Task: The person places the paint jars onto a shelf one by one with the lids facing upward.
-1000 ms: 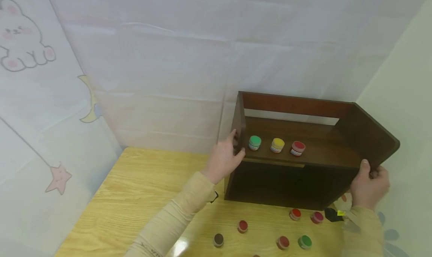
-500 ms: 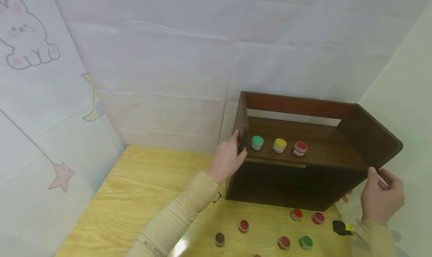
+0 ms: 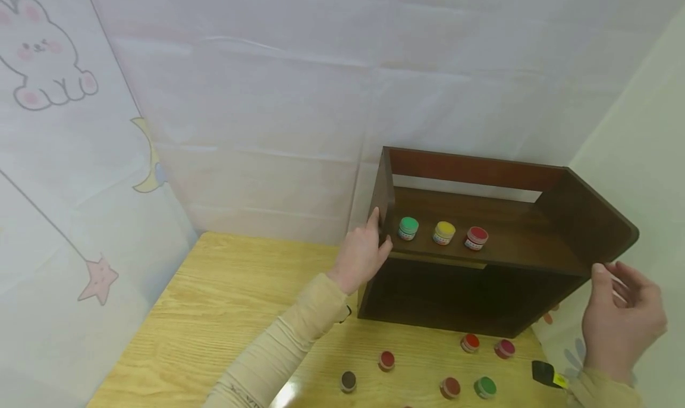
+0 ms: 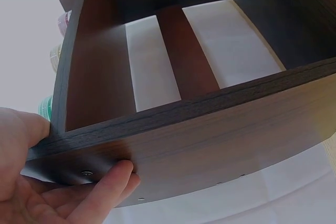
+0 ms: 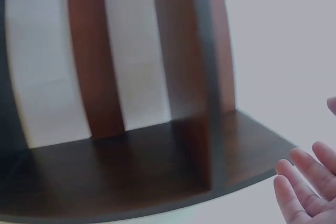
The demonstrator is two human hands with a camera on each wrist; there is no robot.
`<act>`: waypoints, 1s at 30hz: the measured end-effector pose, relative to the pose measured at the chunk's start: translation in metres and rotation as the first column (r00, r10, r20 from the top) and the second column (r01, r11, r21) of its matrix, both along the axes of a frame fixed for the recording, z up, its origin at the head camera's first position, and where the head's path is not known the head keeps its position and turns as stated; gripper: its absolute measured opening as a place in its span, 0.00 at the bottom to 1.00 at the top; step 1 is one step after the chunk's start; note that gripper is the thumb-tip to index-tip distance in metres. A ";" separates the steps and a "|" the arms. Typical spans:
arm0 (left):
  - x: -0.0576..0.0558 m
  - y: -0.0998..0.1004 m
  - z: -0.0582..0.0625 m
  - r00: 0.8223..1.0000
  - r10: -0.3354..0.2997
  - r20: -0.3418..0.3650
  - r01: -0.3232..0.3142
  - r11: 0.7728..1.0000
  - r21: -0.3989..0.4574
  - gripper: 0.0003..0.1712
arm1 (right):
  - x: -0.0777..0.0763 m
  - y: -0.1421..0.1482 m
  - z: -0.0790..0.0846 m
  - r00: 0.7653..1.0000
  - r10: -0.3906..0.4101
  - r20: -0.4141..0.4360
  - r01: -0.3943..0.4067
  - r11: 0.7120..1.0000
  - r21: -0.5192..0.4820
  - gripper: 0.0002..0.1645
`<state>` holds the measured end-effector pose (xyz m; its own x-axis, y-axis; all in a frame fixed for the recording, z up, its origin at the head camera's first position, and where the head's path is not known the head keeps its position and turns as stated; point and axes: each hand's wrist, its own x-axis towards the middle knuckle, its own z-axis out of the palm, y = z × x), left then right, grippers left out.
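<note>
A dark brown wooden shelf [image 3: 481, 265] stands on the table against the back wall. My left hand [image 3: 360, 254] holds its left side panel. In the left wrist view, the thumb [image 4: 35, 129] lies at the front edge and the fingers press the panel's outer face. Off the shelf's right front corner, my right hand [image 3: 621, 322] holds nothing, its fingers loosely bent; the right wrist view shows the fingers [image 5: 302, 182] beside the shelf's side panel [image 5: 257, 142]. On the upper board sit a green-lidded jar [image 3: 408, 228], a yellow-lidded jar [image 3: 443, 233] and a red-lidded jar [image 3: 475, 238].
Several small jars lie before the shelf, among them a brown one [image 3: 348, 381], a dark red one [image 3: 386, 360] and a green one [image 3: 485, 387]. A black object with a yellow tag [image 3: 544, 373] is near the right wrist. A pale wall [image 3: 642, 158] rises at the right.
My right hand has let go of the shelf's right front corner and moved away to the right. The left hand keeps its hold, and the shelf and jars look unmoved.
</note>
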<state>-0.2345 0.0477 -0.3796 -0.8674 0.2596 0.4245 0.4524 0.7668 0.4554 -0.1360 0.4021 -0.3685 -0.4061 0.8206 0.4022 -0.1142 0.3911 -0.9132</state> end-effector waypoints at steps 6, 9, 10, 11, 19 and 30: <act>0.000 0.000 0.000 1.000 0.004 -0.006 -0.004 1.000 -0.005 0.40 | 0.006 -0.018 0.018 0.998 0.048 -0.036 -0.046 0.997 0.058 0.21; 0.000 0.000 0.000 1.000 0.006 -0.008 -0.006 1.000 -0.007 0.40 | 0.009 -0.026 0.025 0.996 0.071 -0.056 -0.066 0.994 0.082 0.20; 0.000 0.001 0.000 1.000 0.007 -0.009 -0.007 1.000 -0.007 0.40 | 0.009 -0.028 0.026 0.995 0.075 -0.060 -0.069 0.993 0.093 0.20; 0.000 0.001 0.000 1.000 0.007 -0.011 -0.008 1.000 -0.006 0.40 | 0.011 -0.031 0.028 0.995 0.078 -0.063 -0.071 0.992 0.105 0.19; 0.000 0.000 -0.001 1.000 0.007 -0.017 -0.007 1.000 -0.003 0.39 | 0.022 -0.057 0.042 0.988 0.151 -0.031 -0.142 0.971 0.192 0.19; -0.001 0.001 -0.002 1.000 0.004 0.008 -0.004 1.000 0.010 0.40 | 0.040 -0.090 0.052 0.956 0.282 0.080 -0.293 0.912 0.286 0.19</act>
<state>-0.2356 0.0489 -0.3815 -0.8719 0.2520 0.4198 0.4455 0.7639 0.4669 -0.0960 0.3123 -0.3162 -0.6259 0.5147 0.5860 -0.2309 0.5954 -0.7695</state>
